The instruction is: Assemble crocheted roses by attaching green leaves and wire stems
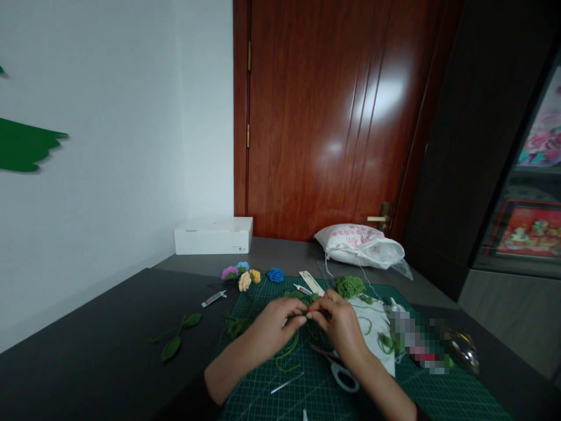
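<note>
- My left hand (280, 318) and right hand (339, 320) are pinched close, fingertips nearly meeting on a green leafy piece (314, 297).
- It sits between my hands, peeking out on their far side — about as near one as the other.
- My fingers hide which way its long side runs.

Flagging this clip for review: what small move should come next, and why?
Perhaps the right hand should draw the green yarn snug: its fingertips meet those of the left hand, while the yarn lies in loose curves on the mat below.
</note>
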A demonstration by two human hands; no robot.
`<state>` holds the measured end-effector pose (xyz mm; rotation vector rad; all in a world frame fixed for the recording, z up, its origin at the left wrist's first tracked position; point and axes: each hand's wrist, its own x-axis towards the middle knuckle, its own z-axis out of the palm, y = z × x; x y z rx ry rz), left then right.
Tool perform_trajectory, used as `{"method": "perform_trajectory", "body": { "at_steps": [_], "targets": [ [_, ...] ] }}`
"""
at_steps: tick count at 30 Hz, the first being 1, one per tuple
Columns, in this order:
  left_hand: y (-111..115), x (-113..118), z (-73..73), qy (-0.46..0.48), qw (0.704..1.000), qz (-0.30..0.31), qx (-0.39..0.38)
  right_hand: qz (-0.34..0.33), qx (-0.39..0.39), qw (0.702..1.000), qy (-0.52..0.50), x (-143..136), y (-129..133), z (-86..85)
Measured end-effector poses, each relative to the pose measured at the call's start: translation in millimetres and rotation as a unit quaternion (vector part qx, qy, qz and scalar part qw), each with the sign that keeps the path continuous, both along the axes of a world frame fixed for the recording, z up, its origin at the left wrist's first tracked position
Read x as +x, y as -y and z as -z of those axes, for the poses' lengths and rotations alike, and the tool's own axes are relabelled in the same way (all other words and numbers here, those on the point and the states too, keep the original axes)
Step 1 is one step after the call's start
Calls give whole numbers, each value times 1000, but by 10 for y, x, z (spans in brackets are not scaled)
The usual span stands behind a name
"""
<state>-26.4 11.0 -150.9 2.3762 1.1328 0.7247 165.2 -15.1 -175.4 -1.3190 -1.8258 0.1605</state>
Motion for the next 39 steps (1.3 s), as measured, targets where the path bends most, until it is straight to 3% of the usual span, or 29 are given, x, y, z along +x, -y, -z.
{"method": "perform_trajectory", "body": {
  "at_steps": [1,3,5,7,10,13,16,19,25,28,30,39],
  "targets": [
    [65,48,38,31,999,32,9,-9,0,1000,-2,-25,3,17],
    [118,103,126,115,993,40,8,-23,-5,1000,-9,-37,-12,44],
    [78,106,217,213,975,42,-44,-24,-16,999,-22,35,-47,54],
    [-13,77,301,286,953,25,-96,-17,-35,999,-35,198,-62,51],
    [-123,24,390,319,939,5,-129,-50,-92,994,-20,508,29,57],
    [-119,-5,394,349,920,-19,-177,-127,-190,972,54,685,225,111],
    [-46,7,334,401,863,-27,-307,-77,-270,943,178,641,383,190],
    [-1,46,291,436,826,-13,-358,-50,-255,941,216,523,430,245],
    [-7,100,325,444,821,-15,-358,-53,-181,969,157,648,204,305],
    [12,125,328,441,822,-13,-360,77,-96,983,135,809,-14,388],
    [35,147,322,439,822,-6,-363,108,-87,980,140,855,-136,465],
    [70,187,344,420,840,3,-345,151,-91,965,192,541,-332,705]
  ]
}}
